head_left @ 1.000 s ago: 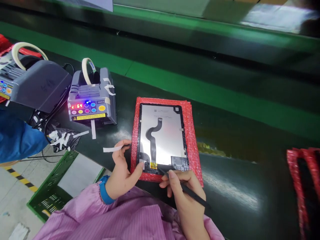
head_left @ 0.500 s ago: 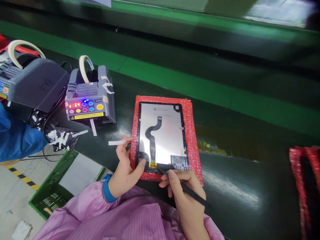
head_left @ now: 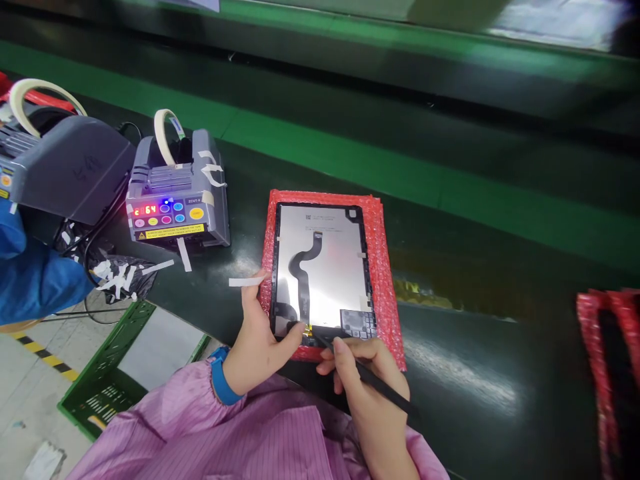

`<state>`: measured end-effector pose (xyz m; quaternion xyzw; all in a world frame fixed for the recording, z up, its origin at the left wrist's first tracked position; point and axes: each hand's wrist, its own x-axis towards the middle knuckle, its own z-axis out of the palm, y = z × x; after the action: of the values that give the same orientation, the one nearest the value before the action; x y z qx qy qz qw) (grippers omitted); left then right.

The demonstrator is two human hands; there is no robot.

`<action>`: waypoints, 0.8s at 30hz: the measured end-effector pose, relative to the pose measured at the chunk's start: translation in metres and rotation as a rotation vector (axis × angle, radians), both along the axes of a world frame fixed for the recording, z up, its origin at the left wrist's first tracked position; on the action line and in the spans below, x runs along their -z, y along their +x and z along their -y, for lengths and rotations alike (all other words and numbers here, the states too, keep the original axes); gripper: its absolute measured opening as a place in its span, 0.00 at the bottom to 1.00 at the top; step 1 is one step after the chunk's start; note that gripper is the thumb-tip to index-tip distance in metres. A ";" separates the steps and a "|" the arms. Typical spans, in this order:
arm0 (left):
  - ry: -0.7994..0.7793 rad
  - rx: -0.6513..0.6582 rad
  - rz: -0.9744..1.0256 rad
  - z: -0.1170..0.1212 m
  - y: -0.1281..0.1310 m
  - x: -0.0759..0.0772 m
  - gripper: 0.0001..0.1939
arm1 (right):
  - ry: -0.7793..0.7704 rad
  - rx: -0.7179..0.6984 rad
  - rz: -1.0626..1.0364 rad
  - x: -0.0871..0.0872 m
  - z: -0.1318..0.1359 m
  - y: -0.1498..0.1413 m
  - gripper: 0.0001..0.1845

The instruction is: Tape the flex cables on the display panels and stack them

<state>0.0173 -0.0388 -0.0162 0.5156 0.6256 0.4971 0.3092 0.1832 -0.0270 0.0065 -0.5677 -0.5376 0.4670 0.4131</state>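
Centrally, the screen lay right of the half-open left hand, tape on its finger, and far of the right hand, closed around a tool.

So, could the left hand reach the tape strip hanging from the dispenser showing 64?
Probably yes: only tabletop appears between the left hand and that tape strip, though the hand is busy at the panel, a white strip on one finger.

left hand kinda spread, thumb poking inward, right hand basically in a pen grip, fingers curled
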 end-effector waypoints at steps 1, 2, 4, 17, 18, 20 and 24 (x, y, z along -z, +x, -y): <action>-0.009 -0.003 -0.021 0.000 0.000 0.000 0.41 | -0.001 -0.004 -0.002 0.000 0.001 0.000 0.20; -0.015 -0.005 -0.037 -0.001 0.000 -0.001 0.41 | -0.002 -0.008 -0.002 0.000 0.001 -0.001 0.20; -0.013 -0.005 -0.057 -0.002 0.000 -0.002 0.41 | -0.007 -0.004 0.002 -0.001 0.002 -0.002 0.20; 0.243 -0.005 -0.180 0.012 -0.012 -0.022 0.28 | 0.140 0.017 -0.122 -0.033 -0.015 0.025 0.10; 0.250 0.110 -0.182 0.015 -0.015 -0.028 0.26 | 0.121 -0.067 -0.105 -0.038 -0.020 0.027 0.10; 0.233 0.317 -0.195 0.020 -0.016 -0.036 0.26 | 0.041 -0.288 -0.089 -0.048 -0.034 0.027 0.13; 0.216 0.389 -0.252 0.021 -0.011 -0.039 0.23 | -0.154 -0.569 -0.109 -0.064 -0.058 0.017 0.22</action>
<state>0.0060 -0.0598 0.0224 0.7142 0.4916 0.4239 0.2617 0.1997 0.0306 0.0708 -0.3979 -0.6151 0.6332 0.2497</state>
